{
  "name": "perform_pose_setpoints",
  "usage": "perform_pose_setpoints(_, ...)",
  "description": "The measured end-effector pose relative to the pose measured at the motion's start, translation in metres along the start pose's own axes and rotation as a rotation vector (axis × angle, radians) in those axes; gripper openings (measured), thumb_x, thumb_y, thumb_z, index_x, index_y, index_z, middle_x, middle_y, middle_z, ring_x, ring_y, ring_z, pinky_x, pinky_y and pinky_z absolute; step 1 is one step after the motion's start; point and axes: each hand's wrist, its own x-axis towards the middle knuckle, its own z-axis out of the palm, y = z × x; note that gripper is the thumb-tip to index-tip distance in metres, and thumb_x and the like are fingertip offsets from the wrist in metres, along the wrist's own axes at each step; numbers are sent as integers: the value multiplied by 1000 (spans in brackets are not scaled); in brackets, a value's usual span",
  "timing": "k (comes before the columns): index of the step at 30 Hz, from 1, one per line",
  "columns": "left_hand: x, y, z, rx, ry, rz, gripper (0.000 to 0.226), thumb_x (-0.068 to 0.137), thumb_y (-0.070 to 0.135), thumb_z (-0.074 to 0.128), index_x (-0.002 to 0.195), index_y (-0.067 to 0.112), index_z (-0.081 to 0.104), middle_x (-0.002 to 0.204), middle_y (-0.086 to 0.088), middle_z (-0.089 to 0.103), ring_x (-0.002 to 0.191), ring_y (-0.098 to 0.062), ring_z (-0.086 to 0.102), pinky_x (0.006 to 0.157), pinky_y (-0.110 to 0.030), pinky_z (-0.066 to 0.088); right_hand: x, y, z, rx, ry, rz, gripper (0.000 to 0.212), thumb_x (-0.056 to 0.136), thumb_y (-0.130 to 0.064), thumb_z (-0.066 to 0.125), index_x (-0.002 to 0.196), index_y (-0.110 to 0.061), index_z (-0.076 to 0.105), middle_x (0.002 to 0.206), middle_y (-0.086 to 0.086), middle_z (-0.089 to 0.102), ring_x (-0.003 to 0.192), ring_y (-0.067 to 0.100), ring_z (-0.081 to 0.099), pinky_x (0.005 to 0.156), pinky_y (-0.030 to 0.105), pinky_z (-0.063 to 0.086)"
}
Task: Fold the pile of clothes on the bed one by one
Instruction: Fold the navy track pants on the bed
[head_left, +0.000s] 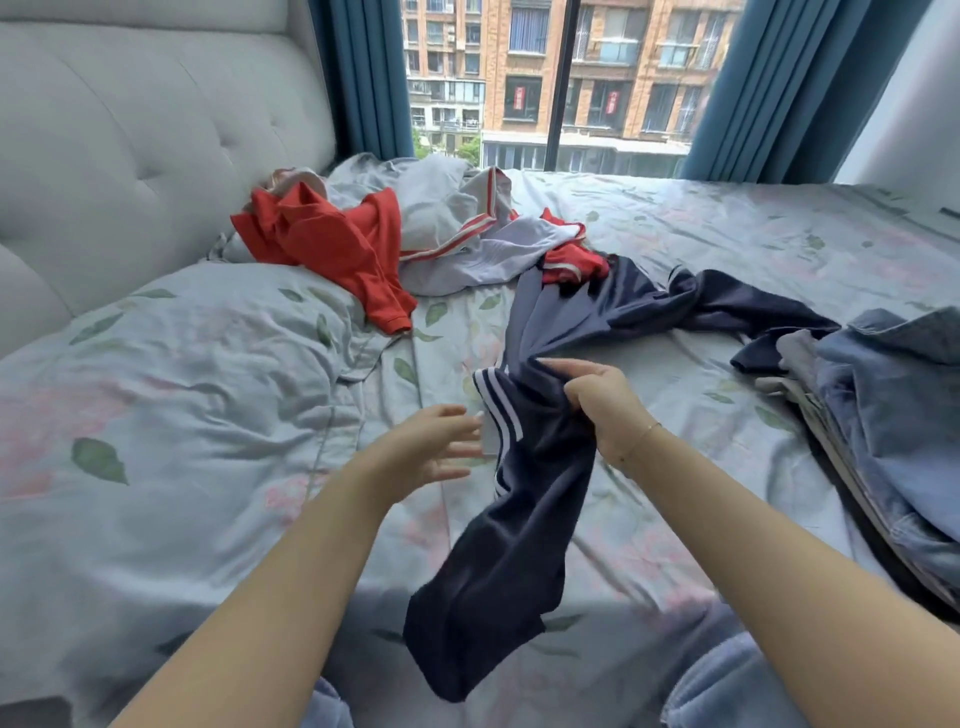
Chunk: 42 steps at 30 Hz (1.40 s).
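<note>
right hand (605, 402) bunched tight round the navy track trousers (524, 467), gripping near the white side stripes, one leg hanging down toward the camera, the rest trailing back across the floral bedsheet (675, 218) to the far right. left hand (434, 449) spread, fingers loose, just beside the striped edge, not yet gripping. best to find the waistband first: catch the striped seam with the left, slide both hands apart along the band, shake once so both legs drop straight. then lay flat on a bare stretch of sheet, leg on leg, before halving. slippery fabric by the look, so probably worth smoothing each fold. still to do: red top (332, 244) and grey-white jacket (467, 249) heaped near the headboard (130, 130); folded denim stack (893, 415) at right.
</note>
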Motion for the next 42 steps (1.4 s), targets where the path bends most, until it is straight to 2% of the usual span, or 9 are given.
perform_pose_setpoints(4,15,11,23,-424,-52,-136,31,94,39,60,107,11,65,84,-6,71,72,-20,69,72,-36,54,-51,-4,-9,-271,-437,-14,53,61,8,38,87,-17,77,76,-4,73,71,4,62,62,14,44)
perform_pose_setpoints(8,12,21,43,-522,84,-96,21,93,22,64,79,7,64,60,-2,68,42,-13,64,36,-20,47,-72,7,-26,-501,-734,33,55,48,-1,37,76,-24,79,85,28,68,77,20,48,69,30,33)
perform_pose_setpoints(12,13,27,47,-523,69,-44,21,96,16,55,83,3,65,60,-10,69,50,-19,68,51,-26,53,-52,6,-43,-413,-447,77,42,45,-3,36,62,-18,72,64,5,60,56,9,47,50,18,36)
perform_pose_setpoints(19,-2,40,-2,-779,90,344,32,97,17,49,84,8,77,86,-7,73,81,-16,72,74,-26,59,0,9,-57,-177,65,113,5,75,-17,56,73,-13,58,71,2,56,64,15,52,58,27,44)
perform_pose_setpoints(22,-14,43,-42,-906,213,486,28,98,19,47,98,9,73,99,-4,72,95,-13,68,95,-27,50,5,-5,-32,-93,-132,195,11,60,-13,52,66,-11,61,68,5,55,63,20,51,58,28,42)
perform_pose_setpoints(24,-24,41,-62,-952,285,537,42,101,21,45,75,11,78,83,-1,75,82,-12,71,84,-25,51,2,-10,-9,-123,-287,181,6,63,-16,60,67,-13,64,72,5,58,70,19,55,65,29,43)
perform_pose_setpoints(30,-50,43,-112,-994,491,578,23,102,23,45,91,10,61,69,1,74,81,-13,67,70,-27,52,-13,-14,12,-620,-800,260,38,79,-38,77,101,-8,74,103,9,73,97,24,70,89,36,54)
perform_pose_setpoints(37,-73,33,-180,-1063,739,707,17,92,18,64,109,13,65,108,-2,73,102,-18,69,89,-36,55,24,-39,56,-595,-96,-194,22,87,-20,68,68,-10,66,62,-1,59,64,15,57,62,25,43)
perform_pose_setpoints(42,-97,30,-215,-686,1227,924,20,84,13,69,97,21,56,102,7,68,95,-4,68,87,-22,53,59,-70,120,-909,-10,-496,22,90,-31,61,76,-15,62,80,1,60,83,23,55,70,33,41)
